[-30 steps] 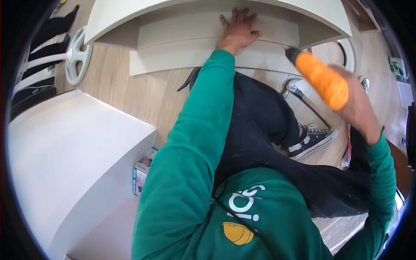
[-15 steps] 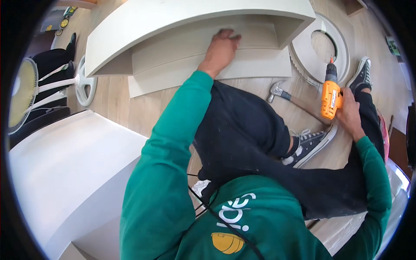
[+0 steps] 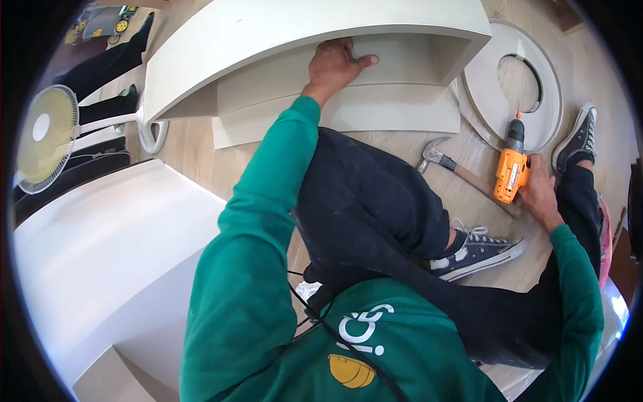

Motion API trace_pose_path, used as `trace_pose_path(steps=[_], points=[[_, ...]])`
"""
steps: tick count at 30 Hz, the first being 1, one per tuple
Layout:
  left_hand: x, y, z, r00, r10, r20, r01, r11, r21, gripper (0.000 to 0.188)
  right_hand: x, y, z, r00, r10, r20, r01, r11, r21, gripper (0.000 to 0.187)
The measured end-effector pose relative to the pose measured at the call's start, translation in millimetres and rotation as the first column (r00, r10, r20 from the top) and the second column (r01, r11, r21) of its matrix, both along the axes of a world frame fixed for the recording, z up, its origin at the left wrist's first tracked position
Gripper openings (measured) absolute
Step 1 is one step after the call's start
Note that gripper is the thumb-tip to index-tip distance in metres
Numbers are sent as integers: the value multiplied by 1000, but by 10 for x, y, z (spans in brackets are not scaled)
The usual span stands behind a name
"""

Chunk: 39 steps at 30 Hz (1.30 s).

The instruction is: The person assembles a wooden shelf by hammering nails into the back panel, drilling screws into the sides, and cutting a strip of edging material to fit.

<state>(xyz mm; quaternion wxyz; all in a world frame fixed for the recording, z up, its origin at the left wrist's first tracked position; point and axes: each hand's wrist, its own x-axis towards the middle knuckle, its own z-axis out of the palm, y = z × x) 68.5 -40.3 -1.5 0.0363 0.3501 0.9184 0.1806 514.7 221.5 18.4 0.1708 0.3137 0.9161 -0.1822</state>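
Observation:
My left hand (image 3: 337, 65) reaches into the hollow of a curved off-white box-like furniture piece (image 3: 281, 40). Its thumb points out to the right, apart from the fingers, whose tips go up behind the front edge. I see nothing held in it, and cannot tell how firmly it touches the inner wall. My right hand (image 3: 540, 192) is closed around the grip of an orange cordless drill (image 3: 511, 171), whose reddish bit points away from me. Just left of the drill a claw hammer (image 3: 469, 175) with a wooden handle lies on the floor.
A pale ring-shaped panel (image 3: 482, 80) lies at the far right. On the left stand a fan (image 3: 48, 137) and a large white curved piece (image 3: 114, 248). Behind the fan show another person's dark-clothed legs (image 3: 110, 70). My sneakered feet rest near the hammer and ring.
My left hand has shifted left and up inside the curved piece, and its thumb now stands out. The drill stays in my right hand. The view has shifted slightly.

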Motion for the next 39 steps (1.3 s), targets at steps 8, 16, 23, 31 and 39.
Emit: trace_pose_path(steps=[8, 16, 23, 31, 39], points=[[-95, 32, -75, 999, 43, -22, -37, 976, 213, 57, 35, 152, -47, 997, 76, -28, -78, 992, -97, 58], [-231, -23, -309, 952, 293, 87, -297, 954, 42, 81, 256, -22, -19, 955, -145, -257, 91, 973, -210, 48], [113, 58, -361, 974, 146, -174, -141, 989, 41, 68, 429, -201, -177, 885, -441, -150, 427, 896, -118, 50], [-17, -99, -480, 969, 238, -71, -232, 969, 85, 86, 593, -2, -388, 926, -357, -123, 335, 927, -168, 58], [1171, -133, -224, 578, -609, 543, 684, 724, 85, 85, -66, 467, 548, 907, 114, 406, -91, 993, -75, 54]])
